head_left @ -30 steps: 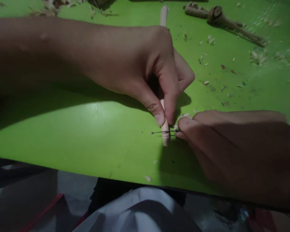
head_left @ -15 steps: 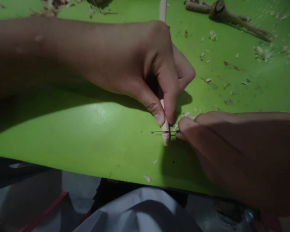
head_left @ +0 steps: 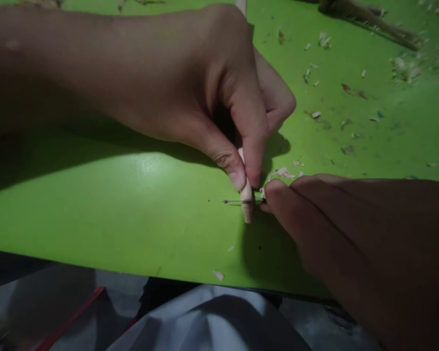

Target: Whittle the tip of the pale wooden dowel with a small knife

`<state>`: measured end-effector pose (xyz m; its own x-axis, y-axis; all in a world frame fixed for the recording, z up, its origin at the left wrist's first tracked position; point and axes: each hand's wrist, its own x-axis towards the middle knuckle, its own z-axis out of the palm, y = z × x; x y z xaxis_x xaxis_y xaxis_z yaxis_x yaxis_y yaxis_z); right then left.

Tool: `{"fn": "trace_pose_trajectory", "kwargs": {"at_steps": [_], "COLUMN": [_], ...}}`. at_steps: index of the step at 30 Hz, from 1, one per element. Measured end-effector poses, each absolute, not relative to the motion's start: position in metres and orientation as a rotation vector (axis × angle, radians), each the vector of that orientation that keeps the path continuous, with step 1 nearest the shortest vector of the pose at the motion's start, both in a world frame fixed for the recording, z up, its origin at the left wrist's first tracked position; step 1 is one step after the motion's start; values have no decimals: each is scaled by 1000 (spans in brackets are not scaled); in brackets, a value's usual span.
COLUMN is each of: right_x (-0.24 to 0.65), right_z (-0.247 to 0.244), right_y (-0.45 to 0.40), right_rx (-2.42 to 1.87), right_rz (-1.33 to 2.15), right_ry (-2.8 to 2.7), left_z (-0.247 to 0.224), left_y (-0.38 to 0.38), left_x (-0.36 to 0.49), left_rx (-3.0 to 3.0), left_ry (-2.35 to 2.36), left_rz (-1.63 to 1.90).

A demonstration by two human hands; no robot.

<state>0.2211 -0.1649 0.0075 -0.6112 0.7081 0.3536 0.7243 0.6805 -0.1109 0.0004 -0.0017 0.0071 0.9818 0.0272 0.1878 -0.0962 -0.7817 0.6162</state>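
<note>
My left hand (head_left: 227,97) reaches in from the left and pinches a peeled wooden stick (head_left: 246,192) between thumb and forefinger. The stick's tapered end points down towards the table's front edge, and its far end shows above my knuckles. My right hand (head_left: 325,219), at the lower right, is closed around a tool with a thin dark blade (head_left: 234,202). The blade lies crosswise over the stick, just below my left thumb, its tip sticking out to the left. Fingers hide the tool's handle.
The green tabletop (head_left: 131,219) carries scattered wood shavings (head_left: 283,172), thicker at the upper right. A piece of brown wood (head_left: 369,22) lies at the back right. The table's front edge runs just above a light cloth (head_left: 212,321) over my lap.
The view has shifted slightly, so the table's back items sit higher and its front edge lower. Both hands, stick and blade appear a little further left; both grips are the same.
</note>
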Motion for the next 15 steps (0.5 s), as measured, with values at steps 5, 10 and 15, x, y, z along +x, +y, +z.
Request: {"fn": "trace_pose_trajectory", "kwargs": {"at_steps": [5,10,15], "right_x": [217,212,216], "right_z": [10,14,13], "right_y": [-164,-157,-161], "right_rx": [-1076,-1035,-1024], "right_rz": [-61,-68,-143], "right_ry": [-2536,-2679,-2725], "left_z": [8,6,3], "left_y": [-1,1,-1], "left_x": [1,1,-1], "left_rx": [2459,2483,2420], "left_ry": [-70,-78,-63], "left_rz": [278,239,266]}}
